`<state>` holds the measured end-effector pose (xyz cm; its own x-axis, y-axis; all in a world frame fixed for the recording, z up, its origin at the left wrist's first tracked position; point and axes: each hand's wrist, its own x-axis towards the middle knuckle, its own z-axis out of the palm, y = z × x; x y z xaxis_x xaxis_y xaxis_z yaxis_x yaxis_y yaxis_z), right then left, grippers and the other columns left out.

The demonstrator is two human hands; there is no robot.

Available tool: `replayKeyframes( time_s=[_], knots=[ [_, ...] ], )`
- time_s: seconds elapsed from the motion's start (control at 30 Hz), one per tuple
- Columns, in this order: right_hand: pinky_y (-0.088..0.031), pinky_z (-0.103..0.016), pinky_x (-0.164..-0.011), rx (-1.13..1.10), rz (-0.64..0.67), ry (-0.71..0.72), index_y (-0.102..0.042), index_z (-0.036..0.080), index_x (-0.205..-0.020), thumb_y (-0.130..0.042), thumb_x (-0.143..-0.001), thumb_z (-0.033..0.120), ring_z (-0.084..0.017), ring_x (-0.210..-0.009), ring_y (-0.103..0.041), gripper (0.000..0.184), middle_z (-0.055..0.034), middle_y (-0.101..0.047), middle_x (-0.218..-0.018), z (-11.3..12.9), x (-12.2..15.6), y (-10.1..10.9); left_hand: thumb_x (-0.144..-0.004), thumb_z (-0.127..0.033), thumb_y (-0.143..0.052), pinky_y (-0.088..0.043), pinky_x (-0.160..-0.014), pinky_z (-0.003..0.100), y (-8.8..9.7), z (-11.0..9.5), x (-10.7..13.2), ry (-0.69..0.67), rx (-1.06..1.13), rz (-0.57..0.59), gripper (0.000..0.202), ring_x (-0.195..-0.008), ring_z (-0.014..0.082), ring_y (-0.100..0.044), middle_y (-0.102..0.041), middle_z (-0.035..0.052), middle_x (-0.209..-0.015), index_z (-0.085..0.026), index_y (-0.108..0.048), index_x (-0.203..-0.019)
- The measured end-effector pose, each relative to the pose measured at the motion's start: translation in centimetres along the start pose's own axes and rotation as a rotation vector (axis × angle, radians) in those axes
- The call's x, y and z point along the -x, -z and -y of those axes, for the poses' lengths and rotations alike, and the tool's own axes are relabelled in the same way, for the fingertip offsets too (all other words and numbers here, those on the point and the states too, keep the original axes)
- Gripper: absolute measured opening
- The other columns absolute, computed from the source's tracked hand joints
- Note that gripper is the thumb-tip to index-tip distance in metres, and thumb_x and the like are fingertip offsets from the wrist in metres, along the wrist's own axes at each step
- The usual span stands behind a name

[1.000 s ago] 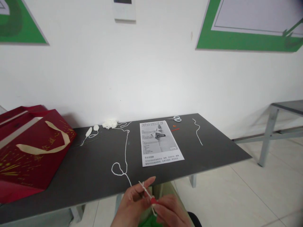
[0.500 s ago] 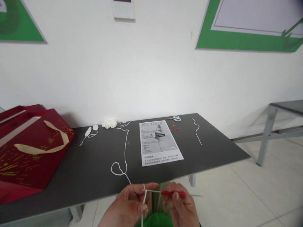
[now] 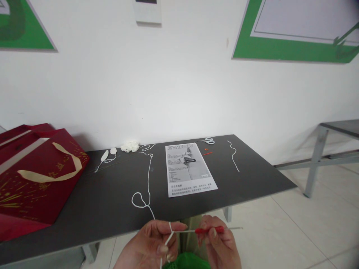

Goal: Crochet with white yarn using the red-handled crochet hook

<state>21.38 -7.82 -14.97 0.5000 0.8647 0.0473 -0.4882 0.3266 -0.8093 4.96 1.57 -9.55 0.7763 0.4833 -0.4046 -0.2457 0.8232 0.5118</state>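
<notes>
On the near side of the printed sheet (image 3: 190,170), the left hand (image 3: 148,241) pinches white yarn (image 3: 168,238) while the right hand (image 3: 220,241) grips a red-handled hook (image 3: 202,230) meeting it, apparently mid-stitch, which calls for steady tension.

The left hand (image 3: 153,241) is held before the near edge of the table (image 3: 106,201), index finger stretched out toward the other hand, thumb pressed in above the remaining curled fingers. The right hand (image 3: 217,239) is near it but apart, closed in a pinch, thumb against bent index finger.
</notes>
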Motion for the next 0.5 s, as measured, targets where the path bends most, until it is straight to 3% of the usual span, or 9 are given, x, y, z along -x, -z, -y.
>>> replayKeyframes(
  time_s=[0.27,0.5],
  knots=[
    [-0.047,-0.025,-0.058,0.030,0.119,0.077,-0.077,0.024,-0.082,-0.070,-0.086,0.040,-0.016,-0.065,-0.060,0.018,-0.0021,-0.065,-0.070,0.7,-0.5,-0.2,-0.043,-0.015,-0.090,-0.030,-0.052,0.024,0.5,0.0,0.0,0.035,0.018,0.071,0.045,-0.046,0.0067,-0.045,-0.048,-0.0057,-0.045,-0.003,-0.081,-0.086],
    [-0.047,-0.025,-0.056,0.018,0.170,0.086,-0.077,0.024,-0.080,-0.072,-0.085,0.039,-0.015,-0.063,-0.060,0.017,-0.0021,-0.065,-0.069,1.1,-0.9,-0.1,-0.040,-0.012,-0.085,-0.026,-0.048,0.023,0.6,-0.3,-0.1,0.104,-0.002,0.098,0.049,-0.041,0.0057,-0.041,-0.051,-0.0035,-0.042,-0.003,-0.082,-0.088]
  ],
)
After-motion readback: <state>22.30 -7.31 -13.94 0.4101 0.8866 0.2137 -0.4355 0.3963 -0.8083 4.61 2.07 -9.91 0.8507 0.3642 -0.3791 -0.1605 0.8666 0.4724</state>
